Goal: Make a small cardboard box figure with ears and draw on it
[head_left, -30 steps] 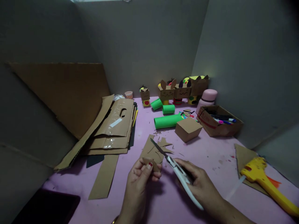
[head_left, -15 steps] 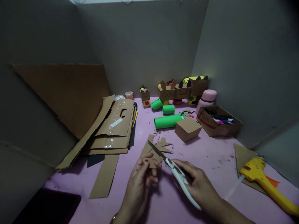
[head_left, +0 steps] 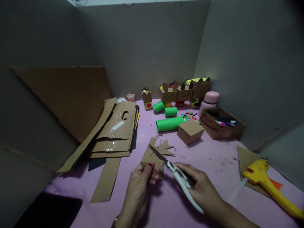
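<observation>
My left hand (head_left: pixel 140 186) pinches a small brown cardboard piece (head_left: pixel 143 164) between thumb and fingers, and the thumb hides much of it. In my right hand (head_left: pixel 204 186) are scissors (head_left: pixel 177 177) with white handles, their dark blades nearly closed and pointing up and to the left. The blade tips lie over cut cardboard scraps (head_left: pixel 166 147) and a flat cardboard strip (head_left: pixel 149 151) on the pink table. No contact shows between the blades and the piece in my left hand.
Stacked cardboard (head_left: pixel 118 126) and a loose strip (head_left: pixel 106 180) lie left. Green tubes (head_left: pixel 169 124), a small cardboard box (head_left: pixel 190 131) and cardboard animal figures (head_left: pixel 168 95) stand beyond. At right are a pen box (head_left: pixel 220 126), pink bottle (head_left: pixel 209 103) and yellow glue gun (head_left: pixel 258 172).
My left hand has turned and shifted slightly left, its thumb now covering more of the cardboard piece. The scissors in my right hand have moved a little left.
</observation>
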### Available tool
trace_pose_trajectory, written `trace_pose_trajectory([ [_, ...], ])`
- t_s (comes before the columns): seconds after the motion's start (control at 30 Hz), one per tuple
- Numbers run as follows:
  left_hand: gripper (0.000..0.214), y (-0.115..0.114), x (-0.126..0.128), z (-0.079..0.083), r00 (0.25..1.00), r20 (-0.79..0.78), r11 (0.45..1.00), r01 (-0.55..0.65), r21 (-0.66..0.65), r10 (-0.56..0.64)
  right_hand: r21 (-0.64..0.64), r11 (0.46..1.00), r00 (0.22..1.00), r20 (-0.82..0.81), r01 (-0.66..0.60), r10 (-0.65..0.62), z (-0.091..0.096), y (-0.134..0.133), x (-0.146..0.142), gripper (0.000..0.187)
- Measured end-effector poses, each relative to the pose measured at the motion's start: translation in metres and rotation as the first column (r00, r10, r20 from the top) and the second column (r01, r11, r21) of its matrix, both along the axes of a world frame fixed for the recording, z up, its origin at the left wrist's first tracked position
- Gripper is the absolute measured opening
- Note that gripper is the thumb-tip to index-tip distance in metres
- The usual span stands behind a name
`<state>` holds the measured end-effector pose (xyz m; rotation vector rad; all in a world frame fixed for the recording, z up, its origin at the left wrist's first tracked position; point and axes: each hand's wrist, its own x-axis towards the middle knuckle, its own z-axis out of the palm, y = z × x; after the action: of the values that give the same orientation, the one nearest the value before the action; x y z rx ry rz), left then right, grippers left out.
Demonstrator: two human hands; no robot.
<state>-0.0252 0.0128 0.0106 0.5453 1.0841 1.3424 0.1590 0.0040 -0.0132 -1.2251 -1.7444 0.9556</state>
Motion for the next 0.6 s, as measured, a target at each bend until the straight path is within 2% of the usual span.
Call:
trace_pose_trajectory([
  [0.13, 0.042, 0.0004, 0.0005, 0.0017, 1.000, 0.005, 0.999, 0.018, -0.033, -0.018, 0.000, 1.000, 1.000, -0.005, 0.006, -0.006, -0.0022, 0.0022, 0.0013, 0.050],
  [0.33, 0.028, -0.0016, 0.0001, 0.0044, 0.997, -0.051, 0.997, 0.053, 0.056, -0.051, 0.021, 1.000, 1.000, -0.001, -0.012, 0.012, -0.0007, 0.0028, 0.0021, 0.051],
  [0.6, 0.029, -0.0038, -0.0007, 0.0028, 0.986, -0.157, 0.989, 0.079, 0.129, -0.058, 0.042, 0.996, 0.993, 0.093, -0.080, 0.076, 0.0043, -0.0041, 0.0037, 0.064],
])
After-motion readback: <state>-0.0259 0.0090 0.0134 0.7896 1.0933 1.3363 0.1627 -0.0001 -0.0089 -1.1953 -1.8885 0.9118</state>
